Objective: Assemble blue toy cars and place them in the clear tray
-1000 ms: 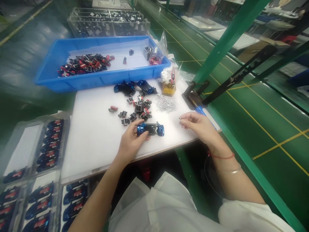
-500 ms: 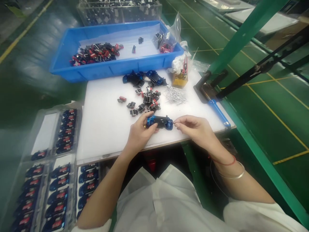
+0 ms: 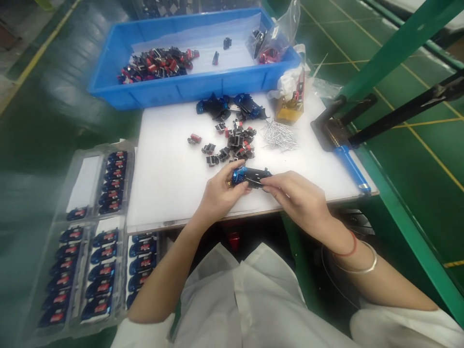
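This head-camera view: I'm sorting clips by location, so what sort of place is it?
Probably a toy-car assembly workshop: a blue plastic tray of small black and red parts, clear plastic trays of blue cars, and a green floor with yellow lines.

A small toy car chassis [image 3: 251,177], black in the middle with glossy blue ends, sits roughly level over the table [image 3: 163,193], gripped between the left hand [image 3: 221,191] and right hand [image 3: 295,193].

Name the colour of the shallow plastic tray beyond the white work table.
Bright blue; the plastic tray shows best in the head view.
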### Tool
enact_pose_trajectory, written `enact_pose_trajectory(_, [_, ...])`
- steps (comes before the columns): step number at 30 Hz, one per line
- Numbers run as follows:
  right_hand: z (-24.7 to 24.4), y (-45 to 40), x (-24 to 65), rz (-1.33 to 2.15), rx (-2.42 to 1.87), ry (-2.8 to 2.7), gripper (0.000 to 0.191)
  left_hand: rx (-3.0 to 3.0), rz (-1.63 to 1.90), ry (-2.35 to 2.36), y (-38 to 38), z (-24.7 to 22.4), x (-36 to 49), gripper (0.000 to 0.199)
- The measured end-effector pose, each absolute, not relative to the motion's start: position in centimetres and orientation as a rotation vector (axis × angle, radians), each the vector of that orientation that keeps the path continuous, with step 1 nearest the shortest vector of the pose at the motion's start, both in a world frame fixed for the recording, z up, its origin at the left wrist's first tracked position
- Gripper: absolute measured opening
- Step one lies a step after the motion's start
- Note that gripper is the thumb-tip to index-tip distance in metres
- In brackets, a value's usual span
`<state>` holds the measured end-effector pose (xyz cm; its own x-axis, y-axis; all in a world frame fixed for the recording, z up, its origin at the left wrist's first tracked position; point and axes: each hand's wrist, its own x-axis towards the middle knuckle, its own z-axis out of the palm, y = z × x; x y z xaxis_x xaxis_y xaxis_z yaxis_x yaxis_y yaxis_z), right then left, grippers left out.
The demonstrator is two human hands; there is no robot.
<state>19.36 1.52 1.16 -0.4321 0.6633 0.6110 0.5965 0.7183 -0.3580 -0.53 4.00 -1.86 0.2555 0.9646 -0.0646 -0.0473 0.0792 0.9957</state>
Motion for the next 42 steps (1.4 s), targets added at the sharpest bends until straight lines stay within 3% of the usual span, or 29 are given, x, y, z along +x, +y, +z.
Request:
enact_pose_trajectory(10, [0.6,2.0,19.5,-0.080,-0.923,-2.325,0.024,1.224,1.026,0.990,3.8,-1.8,-0.6,0.050])
enact_pose_trajectory(19, [0.5,2.4,19.8,0.003,-0.855,-2.306,0.027,1.270,1.062,1.004,3.6,-1.6,-0.6,0.049])
enact_pose_trajectory(42, [-0.5,3.2,19.7,-0.173,-0.739,-2.344,0.032,1.522,1.201,1.131,3.2,-2.1,-0.3,0.047])
